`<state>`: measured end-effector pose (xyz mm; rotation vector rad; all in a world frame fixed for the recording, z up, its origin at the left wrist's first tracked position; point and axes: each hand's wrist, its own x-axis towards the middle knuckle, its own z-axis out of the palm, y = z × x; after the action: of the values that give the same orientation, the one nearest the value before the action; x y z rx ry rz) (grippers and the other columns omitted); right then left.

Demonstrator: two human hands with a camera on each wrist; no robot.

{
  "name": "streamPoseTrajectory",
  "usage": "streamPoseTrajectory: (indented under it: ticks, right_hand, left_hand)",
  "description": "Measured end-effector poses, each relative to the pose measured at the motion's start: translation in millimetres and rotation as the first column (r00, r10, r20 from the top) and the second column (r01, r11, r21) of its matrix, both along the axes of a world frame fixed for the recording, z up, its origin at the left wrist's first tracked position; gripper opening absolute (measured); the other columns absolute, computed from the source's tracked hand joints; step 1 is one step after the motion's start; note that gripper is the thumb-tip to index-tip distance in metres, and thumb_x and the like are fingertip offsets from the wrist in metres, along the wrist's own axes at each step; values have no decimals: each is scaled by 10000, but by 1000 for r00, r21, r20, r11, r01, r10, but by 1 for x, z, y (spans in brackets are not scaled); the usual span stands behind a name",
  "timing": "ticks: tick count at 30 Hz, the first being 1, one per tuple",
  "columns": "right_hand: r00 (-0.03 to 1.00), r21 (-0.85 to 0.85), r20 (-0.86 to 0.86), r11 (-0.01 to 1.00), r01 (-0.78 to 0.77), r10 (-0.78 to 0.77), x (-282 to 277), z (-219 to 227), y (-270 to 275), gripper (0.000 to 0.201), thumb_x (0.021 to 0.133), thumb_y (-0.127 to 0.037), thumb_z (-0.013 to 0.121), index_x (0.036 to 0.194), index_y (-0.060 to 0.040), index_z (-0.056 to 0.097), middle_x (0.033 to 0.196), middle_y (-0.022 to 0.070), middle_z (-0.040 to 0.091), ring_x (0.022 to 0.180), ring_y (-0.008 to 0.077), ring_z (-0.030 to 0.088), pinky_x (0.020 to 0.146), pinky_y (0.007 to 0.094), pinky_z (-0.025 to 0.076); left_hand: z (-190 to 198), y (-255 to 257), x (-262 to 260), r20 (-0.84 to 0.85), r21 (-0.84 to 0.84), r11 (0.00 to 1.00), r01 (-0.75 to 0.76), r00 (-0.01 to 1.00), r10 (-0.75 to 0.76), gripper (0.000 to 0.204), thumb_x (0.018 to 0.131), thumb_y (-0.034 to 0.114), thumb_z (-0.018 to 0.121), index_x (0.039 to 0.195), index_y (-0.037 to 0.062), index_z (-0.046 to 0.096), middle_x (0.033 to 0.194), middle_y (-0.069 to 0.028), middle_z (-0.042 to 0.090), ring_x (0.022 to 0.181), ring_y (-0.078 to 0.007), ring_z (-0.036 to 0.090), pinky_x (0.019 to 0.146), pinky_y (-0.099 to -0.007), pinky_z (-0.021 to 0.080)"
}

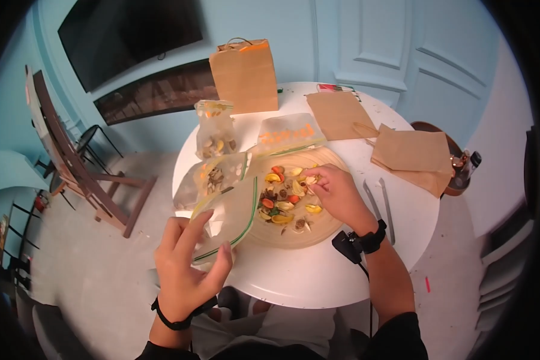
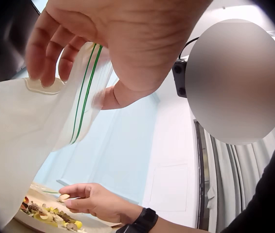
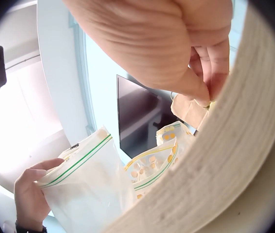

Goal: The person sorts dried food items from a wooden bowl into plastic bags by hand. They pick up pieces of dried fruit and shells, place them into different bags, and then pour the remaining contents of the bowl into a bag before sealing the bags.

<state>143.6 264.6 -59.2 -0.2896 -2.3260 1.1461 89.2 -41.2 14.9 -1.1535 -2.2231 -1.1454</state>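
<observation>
My left hand (image 1: 186, 267) grips a clear zip bag with a green seal (image 1: 231, 216) near its mouth, fingers and thumb apart. In the right wrist view this zip bag (image 3: 88, 179) hangs from the fingers. My right hand (image 1: 340, 195) is over the round woven plate (image 1: 270, 240), pinching a small pale dried piece (image 2: 64, 197) between thumb and fingertips. Colourful dried pieces (image 1: 285, 204), yellow, orange and brown, some like small cones, lie spread on the plate. The plate's thick rim (image 3: 215, 160) hides much of the right wrist view.
Left of the plate stand filled zip bags (image 1: 215, 135), (image 1: 207, 180); another with orange writing (image 1: 291, 133) lies behind it. A paper bag (image 1: 244, 75) stands at the back of the white table (image 1: 318, 288). Flat paper bags (image 1: 339, 114), (image 1: 414, 153) and metal tweezers (image 1: 387, 210) lie right.
</observation>
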Motion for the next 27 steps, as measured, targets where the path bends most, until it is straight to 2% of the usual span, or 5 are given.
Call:
streamPoseTrajectory:
  ticks: [4, 8, 15, 21, 27]
  right_hand:
    - [996, -114, 85, 993, 38, -29, 1, 6, -7, 267, 941, -107, 703, 1186, -3, 684, 962, 136, 706, 809, 169, 684, 701, 285, 537]
    - [994, -185, 102, 981, 56, -38, -2, 8, -15, 264, 1007, -202, 649, 1169, 2, 687, 868, 64, 702, 781, 106, 644, 695, 260, 527]
    - [993, -201, 118, 978, 51, -28, -2, 5, -15, 353, 1072, -311, 537, 1069, 16, 671, 810, 14, 669, 704, 70, 575, 682, 222, 490]
    - [989, -180, 147, 982, 56, -30, -3, 5, -18, 302, 1082, -251, 514, 1012, 1, 666, 826, 9, 667, 702, 57, 572, 658, 211, 483]
    - [994, -270, 104, 960, 70, -43, -5, 7, -22, 257, 1029, -189, 622, 1202, -1, 654, 862, -3, 673, 750, 56, 594, 701, 209, 501]
  left_hand:
    - [-10, -5, -10, 24, 62, 998, 8, 1000, -10, 577, 683, 97, 763, 1245, 18, 655, 883, -86, 551, 834, -229, 556, 690, -324, 440]
    - [-22, -19, -21, 47, 35, 998, 49, 998, -51, 612, 652, 101, 841, 1228, 19, 648, 987, -128, 561, 910, -264, 586, 793, -362, 495]
    - [-27, -37, -28, 206, -7, 993, 118, 972, -114, 229, 680, 60, 850, 887, 38, 753, 1109, -163, 601, 1042, -329, 610, 780, -398, 535]
    - [-25, -31, -40, -260, 69, 997, -22, 965, 39, 228, 673, 73, 847, 879, 130, 768, 1249, -159, 639, 1093, -364, 588, 728, -378, 554]
    - [-24, -42, -43, -349, -39, 996, 82, 933, -91, 219, 659, 55, 832, 856, 112, 755, 1201, -47, 711, 1070, -347, 589, 815, -385, 534]
